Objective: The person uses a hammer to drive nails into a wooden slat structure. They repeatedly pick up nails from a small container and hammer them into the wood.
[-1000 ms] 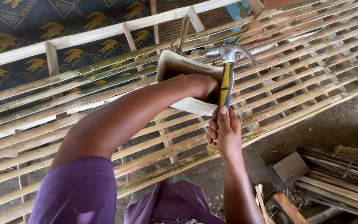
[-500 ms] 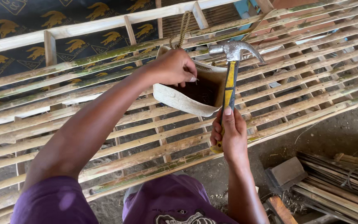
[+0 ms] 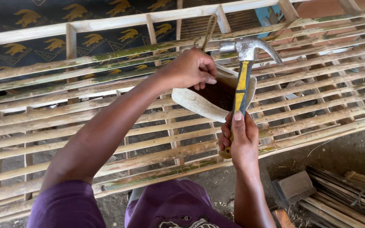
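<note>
A slatted bamboo frame (image 3: 106, 122) fills most of the view, its slats running left to right above a dirt floor (image 3: 343, 156), with patterned dark sheeting (image 3: 43, 46) behind it. A pale container (image 3: 199, 103) sits on the slats, its inside dark; what it holds cannot be told. The left hand (image 3: 191, 69) reaches into it, fingers curled together. The right hand (image 3: 239, 137) is clamped on a hammer (image 3: 243, 76), whose yellow handle stands nearly upright, head up, claw pointing right, over the container.
</note>
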